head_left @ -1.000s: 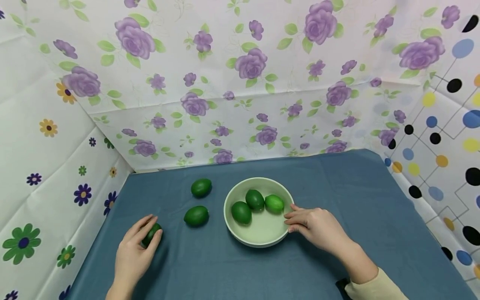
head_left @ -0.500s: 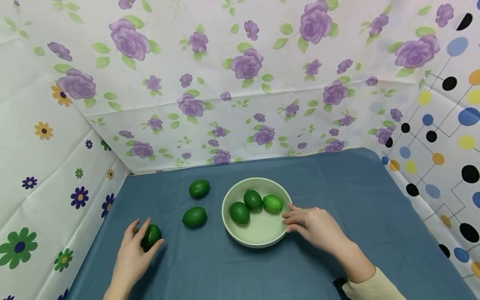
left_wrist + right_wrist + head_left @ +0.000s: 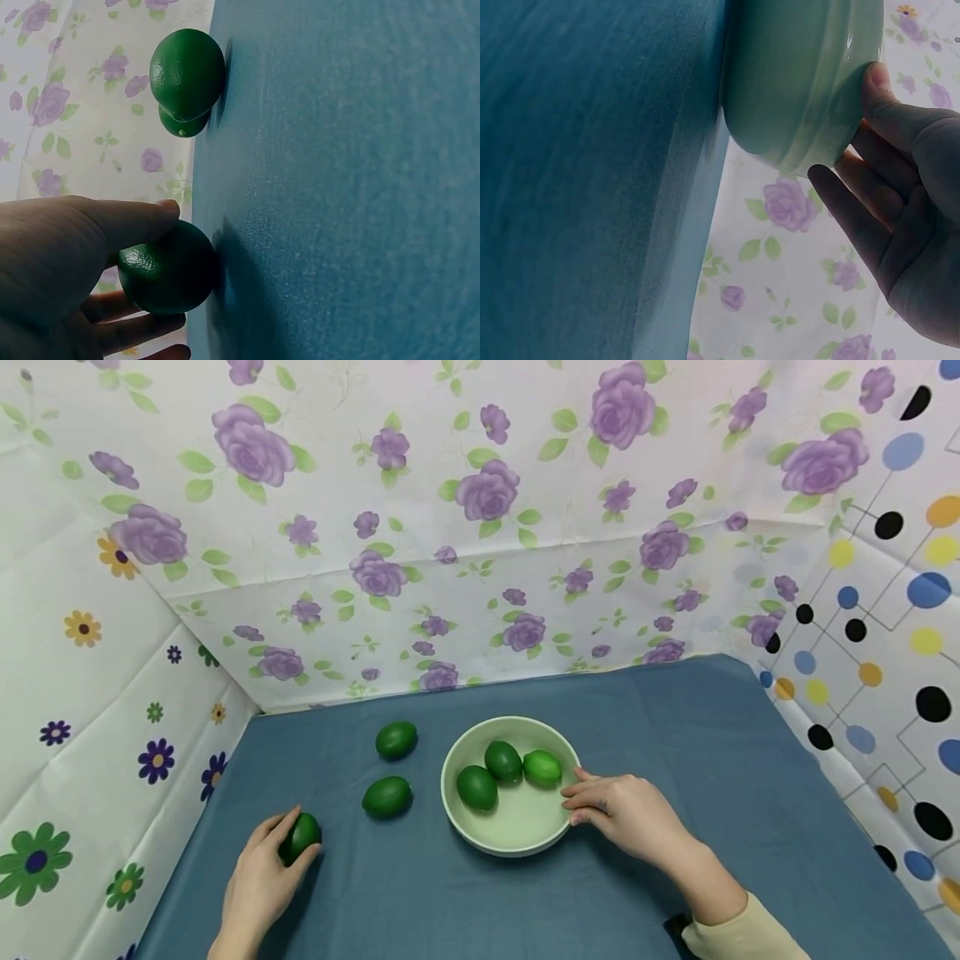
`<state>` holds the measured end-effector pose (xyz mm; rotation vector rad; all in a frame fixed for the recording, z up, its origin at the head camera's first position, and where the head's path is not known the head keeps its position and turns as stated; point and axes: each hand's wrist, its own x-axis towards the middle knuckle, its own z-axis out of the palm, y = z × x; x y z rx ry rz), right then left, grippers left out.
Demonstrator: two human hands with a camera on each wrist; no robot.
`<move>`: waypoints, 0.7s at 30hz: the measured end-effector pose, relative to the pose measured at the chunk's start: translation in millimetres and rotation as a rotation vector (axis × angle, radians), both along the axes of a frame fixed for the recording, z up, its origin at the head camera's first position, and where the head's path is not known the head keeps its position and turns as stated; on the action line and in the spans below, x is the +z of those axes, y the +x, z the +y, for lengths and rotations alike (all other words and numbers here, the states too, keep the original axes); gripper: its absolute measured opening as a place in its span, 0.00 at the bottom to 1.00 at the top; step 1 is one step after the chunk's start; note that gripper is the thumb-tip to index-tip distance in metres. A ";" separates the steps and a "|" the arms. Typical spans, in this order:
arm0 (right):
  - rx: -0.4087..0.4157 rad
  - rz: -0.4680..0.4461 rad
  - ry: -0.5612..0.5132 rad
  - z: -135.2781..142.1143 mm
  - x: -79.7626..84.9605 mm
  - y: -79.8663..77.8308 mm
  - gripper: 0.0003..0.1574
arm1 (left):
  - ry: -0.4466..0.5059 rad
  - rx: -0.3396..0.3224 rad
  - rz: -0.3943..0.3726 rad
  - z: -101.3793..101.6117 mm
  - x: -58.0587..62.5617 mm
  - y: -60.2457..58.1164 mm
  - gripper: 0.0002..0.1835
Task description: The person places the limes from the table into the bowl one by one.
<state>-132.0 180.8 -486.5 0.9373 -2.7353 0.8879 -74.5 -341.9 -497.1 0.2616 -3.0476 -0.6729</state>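
Note:
In the head view my left hand (image 3: 258, 877) holds a dark green lime (image 3: 303, 838) at the left of the table, thumb on one side and fingers on the other. The left wrist view shows this lime (image 3: 169, 268) close against the cloth. My right hand (image 3: 630, 814) holds the right rim of a pale green bowl (image 3: 517, 833). In the right wrist view the thumb lies at the rim of the bowl (image 3: 795, 82), with fingers farther round the wall. Inside the bowl sit two dark limes (image 3: 477, 788) and a brighter green lime (image 3: 542, 768).
Two more limes lie between the left hand and the bowl, a nearer lime (image 3: 387, 797) and a farther lime (image 3: 396, 740). A blue cloth (image 3: 420, 902) covers the table. Flowered sheeting (image 3: 480, 577) rises behind it, with patterned sheets at both sides.
My left fingers, spread wider half a second ago, have drawn in around the lime. The right hand stays at the bowl's rim. The whole head view has shifted slightly.

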 end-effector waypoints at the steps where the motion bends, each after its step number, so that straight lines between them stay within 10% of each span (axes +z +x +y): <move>1: 0.000 -0.004 0.002 -0.2 0.2 0.0 0.18 | -0.003 0.004 -0.003 -0.1 -0.2 -0.2 0.41; 21: -0.009 0.002 0.009 -1.4 1.0 0.8 0.17 | -0.004 0.027 -0.004 -2.0 -1.9 1.5 0.41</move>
